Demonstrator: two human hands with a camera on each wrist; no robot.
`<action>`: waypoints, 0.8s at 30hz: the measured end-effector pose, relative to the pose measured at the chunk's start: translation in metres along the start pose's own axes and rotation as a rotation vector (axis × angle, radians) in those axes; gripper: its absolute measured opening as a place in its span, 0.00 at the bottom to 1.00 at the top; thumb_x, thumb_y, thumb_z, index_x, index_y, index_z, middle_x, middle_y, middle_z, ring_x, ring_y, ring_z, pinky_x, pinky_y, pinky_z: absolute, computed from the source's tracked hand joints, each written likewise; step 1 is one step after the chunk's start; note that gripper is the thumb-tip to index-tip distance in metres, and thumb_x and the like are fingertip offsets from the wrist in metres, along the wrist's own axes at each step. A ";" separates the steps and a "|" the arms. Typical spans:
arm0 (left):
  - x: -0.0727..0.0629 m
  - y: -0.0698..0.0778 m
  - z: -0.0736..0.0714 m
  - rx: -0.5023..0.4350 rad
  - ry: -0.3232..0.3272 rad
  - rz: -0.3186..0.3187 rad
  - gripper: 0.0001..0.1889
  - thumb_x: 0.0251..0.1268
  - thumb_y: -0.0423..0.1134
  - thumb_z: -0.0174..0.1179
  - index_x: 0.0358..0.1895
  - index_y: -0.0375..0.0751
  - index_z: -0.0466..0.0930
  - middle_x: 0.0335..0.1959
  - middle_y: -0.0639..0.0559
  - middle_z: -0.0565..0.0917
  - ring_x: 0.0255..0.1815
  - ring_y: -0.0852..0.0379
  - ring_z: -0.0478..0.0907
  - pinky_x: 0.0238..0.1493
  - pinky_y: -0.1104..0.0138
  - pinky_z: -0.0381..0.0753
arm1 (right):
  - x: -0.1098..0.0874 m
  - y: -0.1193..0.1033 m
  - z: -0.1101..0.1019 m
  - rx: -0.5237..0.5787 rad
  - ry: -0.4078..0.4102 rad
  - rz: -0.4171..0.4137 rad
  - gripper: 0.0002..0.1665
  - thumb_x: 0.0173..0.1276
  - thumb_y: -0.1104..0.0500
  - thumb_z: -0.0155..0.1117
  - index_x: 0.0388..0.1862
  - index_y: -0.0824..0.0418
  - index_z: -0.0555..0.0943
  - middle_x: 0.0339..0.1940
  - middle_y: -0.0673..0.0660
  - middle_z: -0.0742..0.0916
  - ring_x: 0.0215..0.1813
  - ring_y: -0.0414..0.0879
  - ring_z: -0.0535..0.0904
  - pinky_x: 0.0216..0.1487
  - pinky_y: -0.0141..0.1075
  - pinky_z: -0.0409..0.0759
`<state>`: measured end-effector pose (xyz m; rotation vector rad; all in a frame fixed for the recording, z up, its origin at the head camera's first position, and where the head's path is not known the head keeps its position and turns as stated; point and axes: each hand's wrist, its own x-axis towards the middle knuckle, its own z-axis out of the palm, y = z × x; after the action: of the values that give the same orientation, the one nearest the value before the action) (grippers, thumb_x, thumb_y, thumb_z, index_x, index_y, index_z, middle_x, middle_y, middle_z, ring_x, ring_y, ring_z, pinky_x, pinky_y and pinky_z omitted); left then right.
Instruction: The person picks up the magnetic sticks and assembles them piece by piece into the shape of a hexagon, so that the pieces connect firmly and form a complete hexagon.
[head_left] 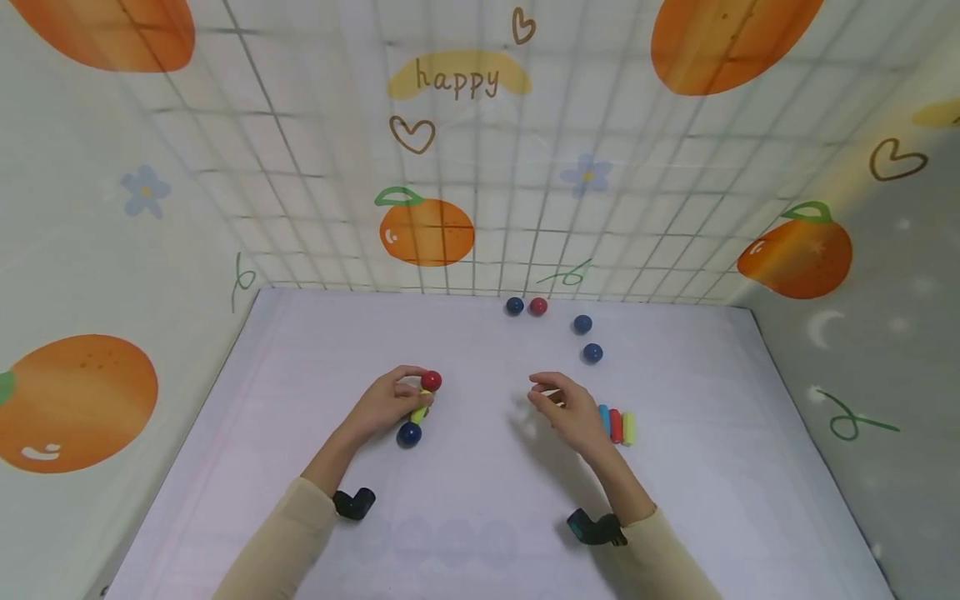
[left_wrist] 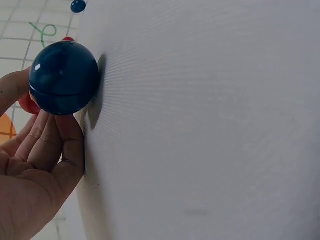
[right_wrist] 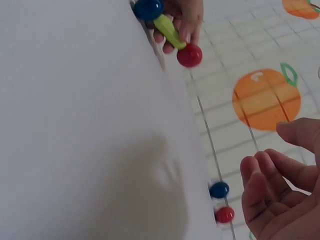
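Note:
My left hand [head_left: 384, 406] pinches a yellow-green rod [right_wrist: 168, 31] between thumb and fingers. A red ball [head_left: 431, 381] sits on the rod's far end and a dark blue ball [left_wrist: 64, 77] on its near end. In the left wrist view the blue ball hides most of the rod. My right hand [head_left: 572, 414] hovers over the table with fingers loosely bent and nothing in them, its shadow falling below. Beside it, partly covered by the hand, lie a blue rod [head_left: 603, 419], a red rod [head_left: 616, 426] and another yellow-green rod [head_left: 628, 429].
Toward the back of the white table [head_left: 480, 500] are a loose dark blue ball [head_left: 514, 306] and a red ball [head_left: 538, 307] side by side. Two more blue balls, one [head_left: 582, 324] behind the other [head_left: 592, 353], lie to their right. Patterned curtains [head_left: 300, 242] border the table.

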<state>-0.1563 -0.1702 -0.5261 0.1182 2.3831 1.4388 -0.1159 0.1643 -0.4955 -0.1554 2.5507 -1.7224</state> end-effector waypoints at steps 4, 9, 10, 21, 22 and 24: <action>0.000 0.001 0.000 0.000 0.007 -0.026 0.29 0.64 0.47 0.69 0.66 0.46 0.72 0.32 0.54 0.87 0.37 0.52 0.80 0.45 0.59 0.73 | -0.011 0.006 -0.016 -0.030 0.045 0.025 0.20 0.70 0.55 0.68 0.57 0.62 0.82 0.45 0.57 0.85 0.37 0.48 0.81 0.29 0.34 0.78; -0.001 0.001 -0.001 0.003 0.009 -0.027 0.29 0.65 0.47 0.68 0.66 0.46 0.71 0.33 0.54 0.87 0.37 0.53 0.80 0.45 0.59 0.74 | -0.024 0.014 -0.037 -0.060 0.092 0.061 0.20 0.71 0.55 0.68 0.58 0.61 0.81 0.46 0.58 0.84 0.38 0.56 0.81 0.31 0.37 0.81; -0.001 0.001 -0.001 0.000 0.009 -0.025 0.29 0.65 0.47 0.68 0.66 0.46 0.71 0.33 0.54 0.87 0.37 0.52 0.80 0.45 0.59 0.74 | -0.027 0.016 -0.042 -0.067 0.099 0.066 0.20 0.71 0.54 0.67 0.58 0.62 0.81 0.46 0.58 0.84 0.39 0.56 0.81 0.32 0.38 0.82; 0.000 -0.002 -0.001 -0.027 0.007 -0.034 0.32 0.64 0.49 0.69 0.68 0.45 0.69 0.38 0.54 0.88 0.41 0.54 0.82 0.50 0.58 0.75 | -0.049 0.037 -0.085 -0.261 0.200 0.156 0.23 0.75 0.49 0.62 0.63 0.59 0.78 0.52 0.61 0.83 0.49 0.56 0.80 0.38 0.37 0.81; 0.000 -0.002 0.000 -0.030 0.006 -0.035 0.32 0.64 0.49 0.69 0.68 0.45 0.69 0.38 0.55 0.88 0.41 0.54 0.82 0.51 0.58 0.75 | -0.051 0.039 -0.087 -0.279 0.209 0.162 0.23 0.75 0.49 0.62 0.63 0.59 0.78 0.53 0.62 0.83 0.49 0.57 0.80 0.38 0.37 0.80; 0.000 -0.002 0.000 -0.035 0.006 -0.036 0.32 0.64 0.50 0.69 0.69 0.45 0.68 0.38 0.55 0.88 0.42 0.54 0.82 0.53 0.56 0.74 | -0.054 0.044 -0.092 -0.312 0.230 0.169 0.23 0.75 0.49 0.61 0.62 0.60 0.78 0.53 0.63 0.83 0.49 0.57 0.80 0.38 0.38 0.80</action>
<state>-0.1565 -0.1716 -0.5282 0.0623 2.3517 1.4661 -0.0745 0.2718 -0.5020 0.2536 2.8851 -1.3460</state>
